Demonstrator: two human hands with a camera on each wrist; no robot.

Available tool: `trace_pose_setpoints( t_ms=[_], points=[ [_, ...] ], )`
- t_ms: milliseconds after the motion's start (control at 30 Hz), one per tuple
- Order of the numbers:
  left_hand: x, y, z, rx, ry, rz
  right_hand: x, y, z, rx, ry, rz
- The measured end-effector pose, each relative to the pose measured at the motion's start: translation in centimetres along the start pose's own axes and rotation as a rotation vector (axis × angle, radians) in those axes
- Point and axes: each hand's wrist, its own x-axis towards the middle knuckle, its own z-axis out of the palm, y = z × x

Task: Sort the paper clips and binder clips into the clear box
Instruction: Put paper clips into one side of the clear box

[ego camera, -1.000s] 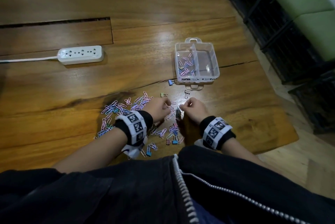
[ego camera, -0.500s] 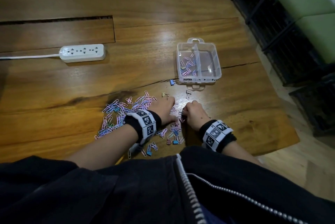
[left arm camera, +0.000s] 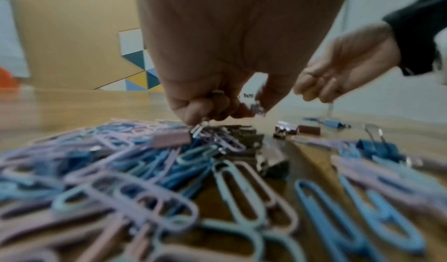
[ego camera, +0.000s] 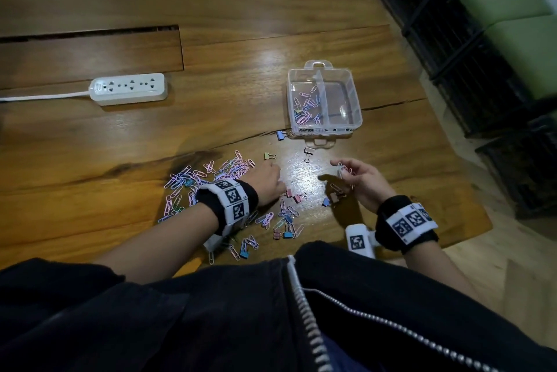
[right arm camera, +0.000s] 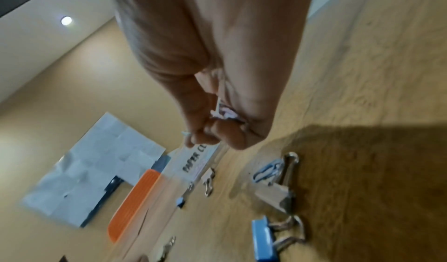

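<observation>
From the head view I see my right hand (ego camera: 360,180) lifted off the table (ego camera: 120,136) with its fingers curled round a small bunch of paper clips (ego camera: 343,171); my right wrist view confirms that pinch and alone shows "PAPER" lettered on the clear box (right arm camera: 193,161) just ahead of the fingers. Only my left wrist view shows what my left hand (ego camera: 269,180) is doing: its fingertips (left arm camera: 191,113) are drawn together on a clip, down on the pile (left arm camera: 121,170) of pink and blue paper clips that spreads back under that wrist. The clear box has two compartments; paper clips lie in the left one, beyond both hands. Between my hands and the box I count three loose binder clips: a blue one (ego camera: 281,135), a green one (ego camera: 269,156) and a white one (ego camera: 309,152). One power strip (ego camera: 129,88) lies well off beyond my left hand.
</observation>
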Motion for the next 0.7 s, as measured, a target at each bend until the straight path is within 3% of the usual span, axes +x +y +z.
trace_pose_setpoints(
  t_ms=[67, 133, 233, 300, 367, 433, 500, 600, 700],
  points=[
    [0.3, -0.3, -0.7, -0.288, -0.022, -0.072, -0.1, 0.1, -0.6, 0.050, -0.021, 0.037],
    [0.3, -0.8, -1.3, -0.768, -0.072, -0.169, -0.2, 0.3, -1.0, 0.108, -0.009, 0.073],
    [-0.4, -1.0, -2.2, -1.386, -0.173, -0.188, 0.1, 0.7, -1.1, 0.164, 0.010, 0.095],
    [-0.6, -1.1, -2.6, -1.565, -0.241, -0.175, 0.3, 0.8, -1.0, 0.109, 0.029, 0.087],
    [-0.5, -1.0, -2.9, -1.602, -0.275, -0.186, 0.6, 1.0, -0.5, -0.152, 0.125, 0.053],
    [-0.3, -0.6, -3.1, -1.378, -0.224, -0.243, 1.1, 1.5, -0.2, -0.539, 0.245, -0.004],
    [-0.1, -0.1, -3.1, -0.890, -0.121, -0.260, 1.6, 2.2, -0.2, -0.843, 0.322, -0.047],
    [0.2, 0.1, -2.3, -0.224, -0.030, -0.130, 1.9, 2.5, 0.0, -1.045, 0.338, -0.076],
    [0.3, 0.1, -1.3, 0.157, -0.042, -0.057, 2.1, 2.3, 0.4, -1.205, 0.294, -0.064]
  ],
)
